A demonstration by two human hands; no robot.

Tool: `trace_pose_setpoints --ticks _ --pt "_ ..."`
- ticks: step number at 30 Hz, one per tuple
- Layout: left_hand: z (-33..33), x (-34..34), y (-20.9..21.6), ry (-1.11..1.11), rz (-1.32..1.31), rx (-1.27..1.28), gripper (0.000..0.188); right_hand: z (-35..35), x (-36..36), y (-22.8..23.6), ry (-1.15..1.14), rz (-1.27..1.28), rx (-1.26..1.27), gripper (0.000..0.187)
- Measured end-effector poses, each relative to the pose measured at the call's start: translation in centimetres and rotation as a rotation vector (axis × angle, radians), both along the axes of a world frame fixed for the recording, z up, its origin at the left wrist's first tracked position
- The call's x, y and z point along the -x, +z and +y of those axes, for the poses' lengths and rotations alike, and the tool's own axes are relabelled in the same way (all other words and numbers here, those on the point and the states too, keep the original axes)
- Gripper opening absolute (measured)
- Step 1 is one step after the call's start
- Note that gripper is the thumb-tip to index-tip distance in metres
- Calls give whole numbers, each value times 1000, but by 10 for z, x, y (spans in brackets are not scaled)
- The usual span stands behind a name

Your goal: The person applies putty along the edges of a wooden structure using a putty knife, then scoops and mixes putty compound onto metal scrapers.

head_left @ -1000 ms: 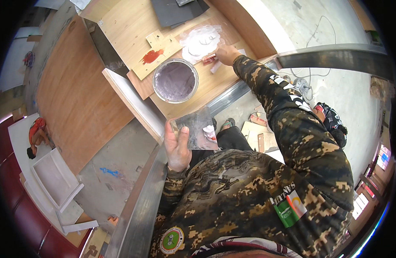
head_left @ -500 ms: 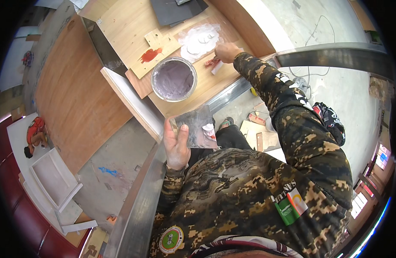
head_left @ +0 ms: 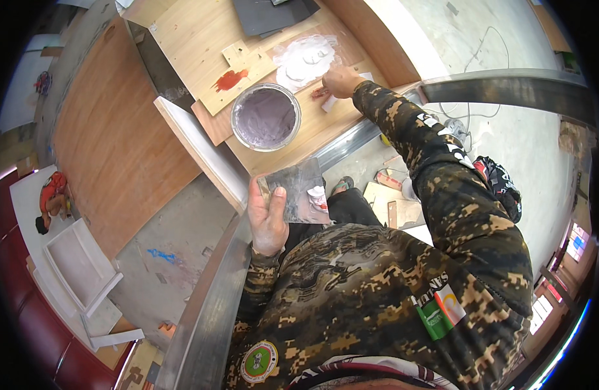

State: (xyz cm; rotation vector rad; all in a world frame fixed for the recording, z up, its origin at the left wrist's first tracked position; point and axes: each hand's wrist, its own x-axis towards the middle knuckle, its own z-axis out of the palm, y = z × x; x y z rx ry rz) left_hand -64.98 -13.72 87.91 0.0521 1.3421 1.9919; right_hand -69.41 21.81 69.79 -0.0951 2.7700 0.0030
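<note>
In my left hand (head_left: 268, 220) is a broad grey metal putty blade (head_left: 291, 188) with a narrow wooden grip, pinched between thumb and fingers. A dab of white and red paste (head_left: 317, 198) sits near its right edge. My right hand (head_left: 343, 82) reaches over the wooden surface with its fingers closed; whatever they hold is hidden. Just beside its fingertips lie a red-stained piece (head_left: 320, 93) and a pale strip (head_left: 329, 103). A round tub of greyish-lilac putty (head_left: 265, 118) stands between the hands. White paste (head_left: 304, 60) is spread on the wood beyond it.
Left of the white paste, a light wooden piece (head_left: 257, 63) carries a red smear (head_left: 231, 80). Dark sheets (head_left: 273, 16) lie at the far side. A metal rail (head_left: 507, 91) crosses on the right. A person in red (head_left: 53, 195) crouches at far left, near a pale frame (head_left: 81, 265).
The view has shifted slightly, so the tub and wood sit a little further right and up. My right hand has dipped slightly; the left still holds the putty blade.
</note>
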Motion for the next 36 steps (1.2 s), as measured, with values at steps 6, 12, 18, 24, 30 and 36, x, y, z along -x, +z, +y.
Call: trace_pose_setpoints --ticks 6,12,18,24,30,36 --pt "3 2 2 -4 -8 1 28 2 -2 2 9 142 74 11" --pt "3 3 -2 -28 20 29 27 2 5 -2 34 69 8 16" --pt "5 2 -4 -34 49 62 26 5 2 -30 115 101 -67 22" --pt "4 1 -9 -31 34 51 27 15 -4 -41 104 192 36 17" --pt "1 -1 -9 -56 78 103 27 3 -3 -4 81 27 22 16" --pt "0 -3 -8 -64 53 96 27 1 -2 -1 10 12 -18 17"
